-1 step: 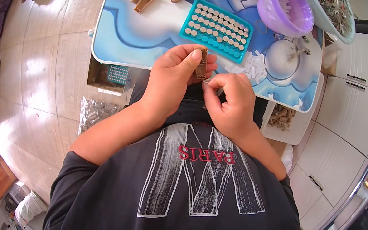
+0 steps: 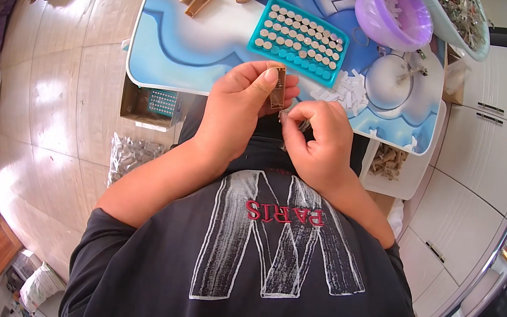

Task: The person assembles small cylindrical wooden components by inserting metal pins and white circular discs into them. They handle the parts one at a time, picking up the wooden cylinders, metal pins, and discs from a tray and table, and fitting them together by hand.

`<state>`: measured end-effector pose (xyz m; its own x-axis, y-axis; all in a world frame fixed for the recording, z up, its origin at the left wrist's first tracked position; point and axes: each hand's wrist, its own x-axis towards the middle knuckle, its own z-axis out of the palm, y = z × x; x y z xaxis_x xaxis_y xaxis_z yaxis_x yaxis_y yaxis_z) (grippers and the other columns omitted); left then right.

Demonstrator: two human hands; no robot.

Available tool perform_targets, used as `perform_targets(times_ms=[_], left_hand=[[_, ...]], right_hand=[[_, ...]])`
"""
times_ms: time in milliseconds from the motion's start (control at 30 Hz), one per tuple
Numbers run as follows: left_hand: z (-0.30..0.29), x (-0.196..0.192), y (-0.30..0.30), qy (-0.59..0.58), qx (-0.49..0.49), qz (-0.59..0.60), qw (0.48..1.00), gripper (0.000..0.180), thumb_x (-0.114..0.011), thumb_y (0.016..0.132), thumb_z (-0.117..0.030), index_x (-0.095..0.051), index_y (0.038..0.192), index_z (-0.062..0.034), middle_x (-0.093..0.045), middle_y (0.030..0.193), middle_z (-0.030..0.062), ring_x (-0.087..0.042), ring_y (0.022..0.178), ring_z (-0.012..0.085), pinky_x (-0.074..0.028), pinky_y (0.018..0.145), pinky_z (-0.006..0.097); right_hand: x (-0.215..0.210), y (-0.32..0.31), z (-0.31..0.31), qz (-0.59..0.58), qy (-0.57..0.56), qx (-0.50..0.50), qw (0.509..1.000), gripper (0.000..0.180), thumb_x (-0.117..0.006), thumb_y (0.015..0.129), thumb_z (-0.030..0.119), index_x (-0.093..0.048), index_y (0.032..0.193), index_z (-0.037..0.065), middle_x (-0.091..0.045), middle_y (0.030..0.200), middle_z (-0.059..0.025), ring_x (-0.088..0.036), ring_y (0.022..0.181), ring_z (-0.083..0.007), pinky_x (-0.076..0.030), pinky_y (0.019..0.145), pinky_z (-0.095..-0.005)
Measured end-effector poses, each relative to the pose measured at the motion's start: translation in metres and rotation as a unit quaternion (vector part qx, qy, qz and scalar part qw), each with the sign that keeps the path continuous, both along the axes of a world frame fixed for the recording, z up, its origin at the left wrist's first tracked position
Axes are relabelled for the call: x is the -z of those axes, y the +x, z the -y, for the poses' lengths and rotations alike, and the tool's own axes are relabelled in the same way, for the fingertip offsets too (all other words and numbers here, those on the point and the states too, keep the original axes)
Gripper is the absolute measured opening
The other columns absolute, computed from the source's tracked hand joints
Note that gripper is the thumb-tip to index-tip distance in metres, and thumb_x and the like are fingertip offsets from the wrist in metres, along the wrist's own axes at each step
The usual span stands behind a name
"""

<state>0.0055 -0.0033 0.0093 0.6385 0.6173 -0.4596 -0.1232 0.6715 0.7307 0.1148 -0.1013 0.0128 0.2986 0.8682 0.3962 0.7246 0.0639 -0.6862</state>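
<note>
My left hand (image 2: 236, 102) is closed round a narrow brown plastic casing (image 2: 277, 90), its thumb pressed on the upper end. The casing stands lengthwise, hollow side up, over the table's near edge. Close to its lower end, my right hand (image 2: 320, 133) is closed in a pinch of thumb and forefinger. A tiny pale bit shows at those fingertips, too small to name. Just beyond my hands lies a teal tray (image 2: 288, 62) with rows of small round whitish pieces. White paper-like strips (image 2: 347, 92) are heaped to the right of it.
More brown casings (image 2: 200, 3) lie at the table's far left. A purple bowl (image 2: 412, 37) and a pale basin (image 2: 483, 42) of small metallic parts stand at the far right. Below the blue-and-white table (image 2: 187, 35) are an open box (image 2: 140, 117) and a white bin (image 2: 420, 152).
</note>
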Motion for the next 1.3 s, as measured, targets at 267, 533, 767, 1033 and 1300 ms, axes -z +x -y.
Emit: perform_targets(times_ms=[267,533,767,1033,1300], left_hand=[[0.0,0.001,-0.001,-0.016,0.001,0.01,1.0,0.029,-0.047,0.097,-0.023,-0.053,0.113,0.0003,-0.062,0.107,0.0144,-0.062,0.097,0.0211,-0.051,0.083,0.032],[0.002,0.001,-0.003,-0.005,0.006,0.011,1.0,0.028,-0.047,0.097,-0.022,-0.053,0.113,0.0007,-0.062,0.106,0.0139,-0.062,0.096,0.0195,-0.051,0.081,0.03],[0.002,0.002,-0.005,-0.026,0.009,0.022,0.999,0.028,-0.047,0.097,-0.022,-0.053,0.113,0.001,-0.063,0.105,0.0132,-0.062,0.094,0.0178,-0.051,0.081,0.029],[0.002,-0.002,-0.008,-0.022,0.035,-0.009,0.999,0.027,-0.046,0.098,-0.022,-0.054,0.112,-0.0003,-0.064,0.102,0.0108,-0.063,0.088,0.0136,-0.051,0.078,0.028],[0.004,0.003,-0.011,-0.035,0.057,-0.013,0.998,0.028,-0.05,0.096,-0.021,-0.056,0.114,-0.0002,-0.065,0.099,0.0107,-0.064,0.086,0.015,-0.053,0.078,0.029]], right_hand=[[0.004,0.0,-0.001,-0.013,-0.009,-0.011,1.0,0.019,-0.071,0.07,0.004,-0.06,0.084,0.009,-0.06,0.067,-0.0035,-0.057,0.061,-0.0235,-0.039,0.06,-0.0354],[0.007,0.001,-0.002,0.036,-0.025,-0.036,0.998,0.02,-0.073,0.071,0.013,-0.064,0.089,0.01,-0.06,0.066,-0.0019,-0.057,0.061,-0.0213,-0.038,0.062,-0.0346],[-0.004,0.002,-0.005,0.091,-0.013,-0.051,0.994,0.021,-0.073,0.071,0.015,-0.064,0.09,0.009,-0.06,0.067,-0.0014,-0.057,0.062,-0.0199,-0.037,0.062,-0.0346],[-0.002,0.004,-0.003,0.089,0.014,-0.028,0.996,0.018,-0.071,0.073,0.011,-0.065,0.089,0.006,-0.057,0.063,-0.002,-0.054,0.058,-0.0206,-0.036,0.06,-0.0341],[0.002,0.017,-0.016,-0.005,0.05,0.048,0.998,0.014,-0.071,0.073,0.008,-0.064,0.085,0.005,-0.057,0.066,-0.0063,-0.055,0.059,-0.0249,-0.038,0.055,-0.0349]])
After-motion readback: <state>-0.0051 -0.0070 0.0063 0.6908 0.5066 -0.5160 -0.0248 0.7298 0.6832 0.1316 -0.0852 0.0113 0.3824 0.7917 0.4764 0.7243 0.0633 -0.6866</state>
